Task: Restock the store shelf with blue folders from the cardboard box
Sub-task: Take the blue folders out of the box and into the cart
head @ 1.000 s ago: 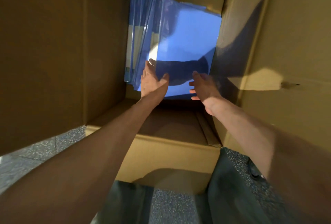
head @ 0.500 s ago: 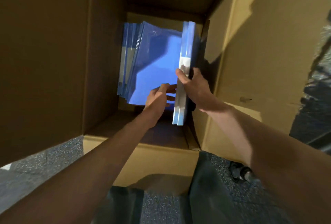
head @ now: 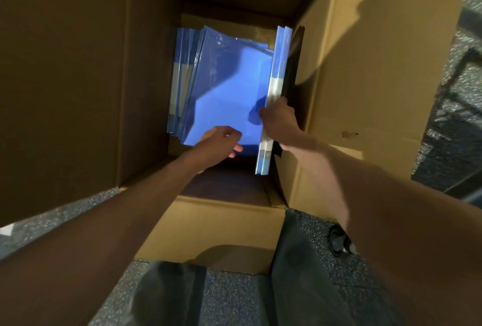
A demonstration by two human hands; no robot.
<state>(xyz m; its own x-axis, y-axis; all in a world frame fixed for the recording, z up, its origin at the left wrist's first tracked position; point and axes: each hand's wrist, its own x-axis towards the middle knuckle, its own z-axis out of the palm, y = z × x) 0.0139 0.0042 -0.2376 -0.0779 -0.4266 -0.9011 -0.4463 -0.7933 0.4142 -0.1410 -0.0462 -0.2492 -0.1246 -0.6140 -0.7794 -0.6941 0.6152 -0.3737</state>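
I look down into a tall open cardboard box (head: 339,106). Several blue folders (head: 224,85) lean against its left inner wall. My right hand (head: 277,119) grips a thin bundle of blue folders (head: 273,106) held on edge, upright against the right inner wall. My left hand (head: 220,140) hovers at the near lower edge of the leaning stack, fingers loosely curled, holding nothing that I can see. No store shelf is in view.
The box flaps stand up on the left (head: 65,78) and right (head: 391,52). Speckled grey floor (head: 234,299) lies around the box. My dark trouser legs (head: 307,273) stand at its near side. A dark rack shows at the far right (head: 459,85).
My right hand took a bundle of folders off the stack and turned it on edge by the right wall. My left hand drew back from the stack's face to its near edge.
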